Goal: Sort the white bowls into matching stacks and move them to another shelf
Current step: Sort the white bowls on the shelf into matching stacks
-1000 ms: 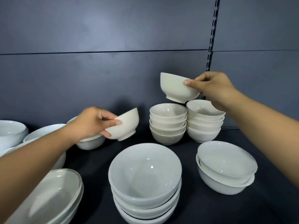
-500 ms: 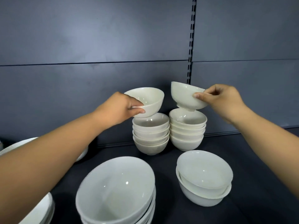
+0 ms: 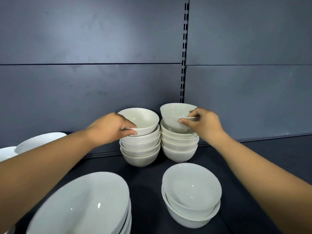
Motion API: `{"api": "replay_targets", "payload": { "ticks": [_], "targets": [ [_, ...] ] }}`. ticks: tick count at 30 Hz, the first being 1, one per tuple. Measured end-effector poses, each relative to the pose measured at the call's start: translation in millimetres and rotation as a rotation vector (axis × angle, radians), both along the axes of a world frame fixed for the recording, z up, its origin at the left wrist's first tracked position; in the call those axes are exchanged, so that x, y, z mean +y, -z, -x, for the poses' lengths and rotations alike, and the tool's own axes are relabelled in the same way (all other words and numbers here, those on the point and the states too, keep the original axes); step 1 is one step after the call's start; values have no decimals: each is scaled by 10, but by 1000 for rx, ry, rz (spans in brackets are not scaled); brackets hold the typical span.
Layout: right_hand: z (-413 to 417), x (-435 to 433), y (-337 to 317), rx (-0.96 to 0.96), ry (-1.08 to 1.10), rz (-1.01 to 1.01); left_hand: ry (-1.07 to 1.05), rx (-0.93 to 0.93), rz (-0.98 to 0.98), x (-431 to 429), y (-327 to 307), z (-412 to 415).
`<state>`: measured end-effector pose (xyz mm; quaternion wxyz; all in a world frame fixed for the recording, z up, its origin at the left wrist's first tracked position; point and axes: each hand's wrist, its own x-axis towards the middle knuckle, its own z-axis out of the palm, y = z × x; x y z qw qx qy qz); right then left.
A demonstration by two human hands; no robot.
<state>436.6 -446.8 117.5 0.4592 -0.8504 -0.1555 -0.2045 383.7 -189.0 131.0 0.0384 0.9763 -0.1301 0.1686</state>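
Two stacks of small cream bowls stand side by side against the shelf's back wall. My left hand (image 3: 112,128) pinches the rim of a small bowl (image 3: 143,120) that sits on top of the left stack (image 3: 141,152). My right hand (image 3: 202,124) pinches the rim of another small bowl (image 3: 172,114), tilted and resting in the top of the right stack (image 3: 179,147). Thumb and fingers of each hand clamp the near rim.
A stack of large white bowls (image 3: 87,205) fills the lower left foreground. Two nested medium bowls (image 3: 192,191) sit in front of the right stack. More white dishes (image 3: 38,141) lie at the far left. A slotted upright (image 3: 184,48) runs up the dark back wall.
Both hands lowered their small bowls onto the tops of the two stacks. The view shifted right and closer to the back wall.
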Motion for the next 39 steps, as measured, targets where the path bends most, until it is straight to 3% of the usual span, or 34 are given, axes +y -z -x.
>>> {"api": "replay_targets", "payload": {
  "ticks": [6, 12, 22, 29, 39],
  "targets": [
    [-88, 16, 191, -89, 0, 12, -12, -37, -25, -40, 90, -33],
    [-140, -11, 290, -68, 7, 11, 54, -17, 107, 22, 173, -75],
    [-152, -22, 337, -77, 32, 30, 123, -138, 254, 26, 226, -122],
    [-145, -52, 294, -46, 16, 6, 75, 44, 456, 43, 288, -162],
    [-162, -74, 358, -58, -69, 9, 40, 66, 466, 39, 231, -195]
  ]
}}
